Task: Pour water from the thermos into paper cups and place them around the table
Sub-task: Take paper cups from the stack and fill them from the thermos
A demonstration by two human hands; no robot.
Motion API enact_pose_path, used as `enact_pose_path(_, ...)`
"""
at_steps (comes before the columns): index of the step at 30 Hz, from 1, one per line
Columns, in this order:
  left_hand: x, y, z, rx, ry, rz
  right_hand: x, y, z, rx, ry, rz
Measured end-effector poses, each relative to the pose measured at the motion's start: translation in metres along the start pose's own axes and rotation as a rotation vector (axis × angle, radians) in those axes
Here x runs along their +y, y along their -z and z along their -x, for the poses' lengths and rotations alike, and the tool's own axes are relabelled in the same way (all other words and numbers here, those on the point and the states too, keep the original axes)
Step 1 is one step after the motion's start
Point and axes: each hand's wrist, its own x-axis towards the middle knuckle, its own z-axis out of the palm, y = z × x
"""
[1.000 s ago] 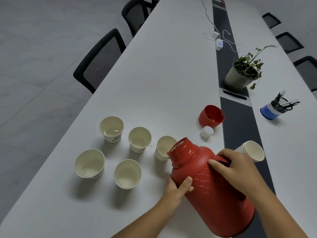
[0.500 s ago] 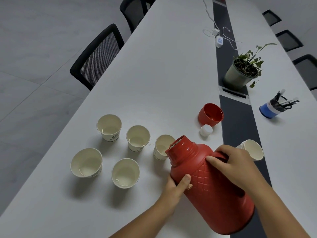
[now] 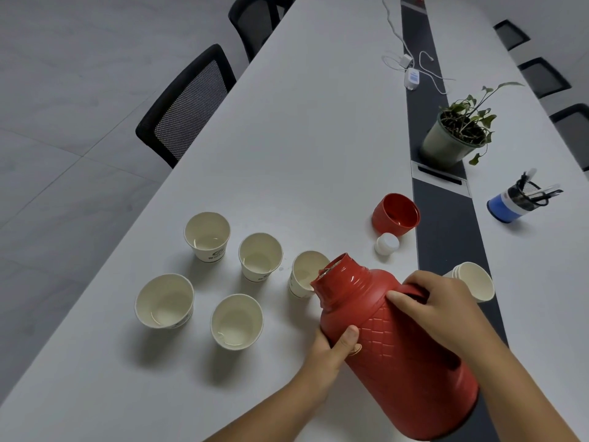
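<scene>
A red thermos point(image 3: 395, 352) is tilted to the left, its open mouth over the rim of a paper cup point(image 3: 302, 274). My right hand point(image 3: 436, 301) grips its handle and my left hand point(image 3: 331, 349) supports its body from below. Several more paper cups stand to the left: one at the back left point(image 3: 207, 234), one in the middle point(image 3: 259, 255), one at the front left point(image 3: 164, 299) and one at the front point(image 3: 236, 320). A stack of spare cups point(image 3: 471, 280) lies on its side behind my right hand.
The thermos's red lid point(image 3: 395, 213) and white stopper point(image 3: 386, 244) lie on the white table point(image 3: 302, 138). A potted plant point(image 3: 455, 135), a blue pen holder point(image 3: 513, 204) and a charger with cables point(image 3: 411, 78) sit farther back. Black chairs point(image 3: 188, 106) line the table's edges.
The thermos has tipped a little further, its mouth lowering onto the near cup's rim. Both hands keep their hold.
</scene>
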Motion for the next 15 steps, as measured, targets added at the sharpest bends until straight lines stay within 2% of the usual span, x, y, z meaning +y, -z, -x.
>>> enact_pose_path(15, -0.0004, -0.0006, -0.0004, 0.012, 0.025, -0.002, 0.0014, 0.0003, -0.0008, -0.017, 0.007, 0.006)
